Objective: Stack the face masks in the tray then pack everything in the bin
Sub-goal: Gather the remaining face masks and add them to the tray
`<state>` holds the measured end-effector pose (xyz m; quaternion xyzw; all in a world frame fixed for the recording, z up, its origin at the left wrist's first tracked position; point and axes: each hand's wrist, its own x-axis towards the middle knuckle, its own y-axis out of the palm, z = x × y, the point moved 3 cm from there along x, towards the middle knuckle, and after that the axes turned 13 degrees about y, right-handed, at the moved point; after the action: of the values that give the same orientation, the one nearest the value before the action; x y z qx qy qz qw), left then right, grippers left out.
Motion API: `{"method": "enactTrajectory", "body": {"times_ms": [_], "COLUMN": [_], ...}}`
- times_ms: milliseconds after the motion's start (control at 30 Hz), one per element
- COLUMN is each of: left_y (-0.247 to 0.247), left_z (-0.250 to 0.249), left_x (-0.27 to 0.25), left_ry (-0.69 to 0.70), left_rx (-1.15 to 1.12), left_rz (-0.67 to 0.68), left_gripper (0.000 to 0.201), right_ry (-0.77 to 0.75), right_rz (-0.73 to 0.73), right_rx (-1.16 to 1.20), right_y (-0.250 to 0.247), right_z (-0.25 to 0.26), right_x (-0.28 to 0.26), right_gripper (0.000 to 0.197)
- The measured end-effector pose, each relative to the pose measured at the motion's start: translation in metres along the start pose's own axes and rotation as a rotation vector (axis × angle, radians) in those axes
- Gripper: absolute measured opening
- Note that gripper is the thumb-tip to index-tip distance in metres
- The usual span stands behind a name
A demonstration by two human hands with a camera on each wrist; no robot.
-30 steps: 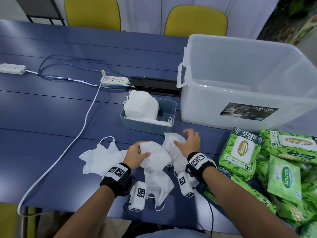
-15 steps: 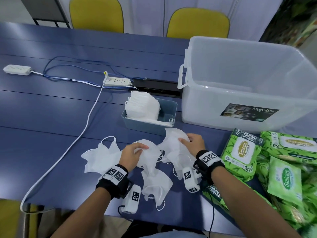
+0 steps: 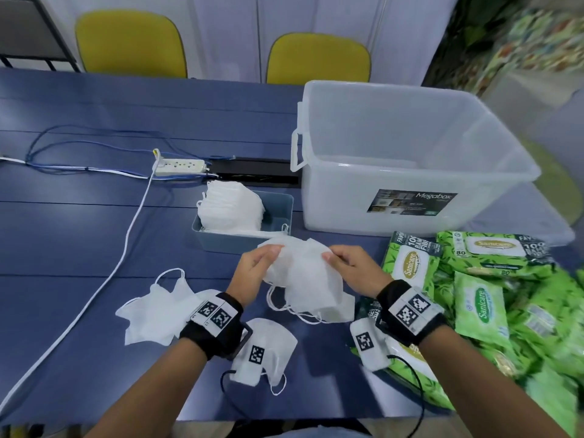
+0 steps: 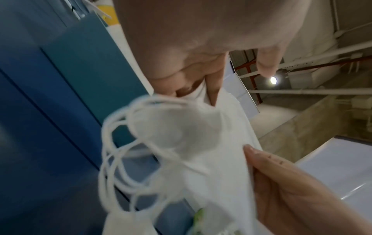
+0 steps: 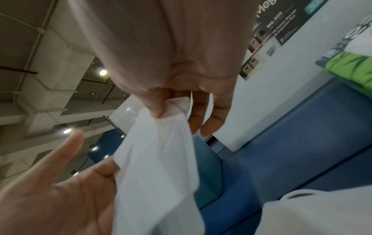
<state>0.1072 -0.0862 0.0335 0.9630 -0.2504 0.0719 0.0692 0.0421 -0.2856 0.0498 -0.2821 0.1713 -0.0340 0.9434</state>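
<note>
Head cam above, wrist cams close in.
Head looked fwd/down over table (image 3: 79, 235); both wrist cams sat near palms, tilted up, sharing held masks (image 4: 201, 151).

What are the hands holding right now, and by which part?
Both hold a small bunch of face masks above the table: left hand and right hand each pinch its upper edge, ear loops dangling below.

The face masks (image 3: 303, 276) are white, the tray (image 3: 278, 210) is grey-blue, and the bin (image 3: 410, 147) is clear. The tabletop (image 3: 79, 232) is dark blue. The wipe packs (image 3: 480, 305) are green with leaf pattern; the chairs (image 3: 131, 42) are yellow.
</note>
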Motion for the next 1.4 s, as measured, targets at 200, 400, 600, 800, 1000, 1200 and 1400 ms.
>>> {"method": "enactTrajectory", "body": {"times_ms": [200, 400, 600, 800, 1000, 1200, 1400], "left_y": [0.023, 0.022, -0.003, -0.004, 0.01, 0.006, -0.013], "left_z": [-0.004, -0.003, 0.004, 0.007, -0.006, -0.006, 0.007], "left_x": [0.004, 0.002, 0.006, 0.013, 0.007, 0.001, -0.001], "left_ry": [-0.001, -0.008, 0.07, 0.017, -0.033, -0.108, -0.044], "left_rx": [0.052, 0.133, 0.343, 0.319, 0.237, 0.14, 0.231], "left_rz": [-0.03, -0.098, -0.174, 0.025, 0.13, 0.11, -0.123], "left_gripper": [0.011, 0.016, 0.029, 0.04, 0.034, 0.037, 0.063], "right_ry": [-0.007, -0.006, -0.031, -0.049, -0.109, -0.052, 0.264], "right_rz": [-0.07, -0.141, -0.259, 0.077, -0.057, -0.156, -0.202], "right_rx": [-0.054, -0.097, 0.115, 0.003, -0.158, -0.217, -0.389], "right_y": [0.007, 0.012, -0.01, 0.0, 0.022, 0.029, 0.03], "right_z": [0.003, 0.003, 0.011, 0.042, 0.043, 0.034, -0.028], "right_x": [-0.004, -0.01, -0.019, -0.018, 0.0, 0.012, 0.029], "right_gripper": [0.035, 0.036, 0.019, 0.02, 0.021, 0.028, 0.03]}}
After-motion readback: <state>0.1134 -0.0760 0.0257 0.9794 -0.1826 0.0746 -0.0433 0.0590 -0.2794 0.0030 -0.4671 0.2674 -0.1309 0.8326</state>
